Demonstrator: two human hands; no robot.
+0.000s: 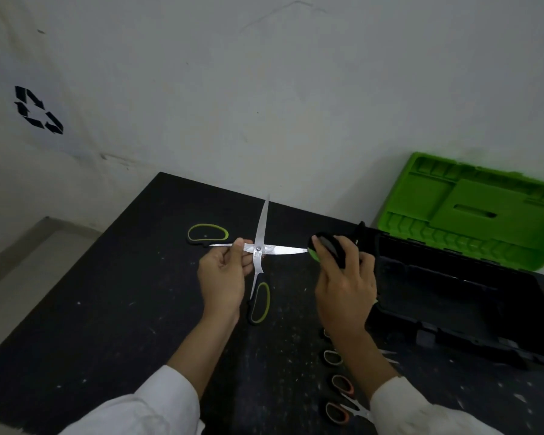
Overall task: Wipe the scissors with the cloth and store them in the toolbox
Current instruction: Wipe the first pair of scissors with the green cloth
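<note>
A pair of scissors [266, 221] with black-and-green handles is spread wide into a cross above the black table [107, 309]. My left hand [223, 277] pinches it just left of the pivot. One blade points right, and its tip meets a black cloth with a green edge [315, 253]. My right hand [343, 281] grips that cloth. The black toolbox [453, 309] stands open just right of my right hand, its green lid [471, 211] leaning back toward the wall.
Several more scissors with orange [338, 412] and pale handles [333, 357] lie in a row on the table, partly under my right forearm. A white wall rises behind the table. The table's left edge drops to the floor.
</note>
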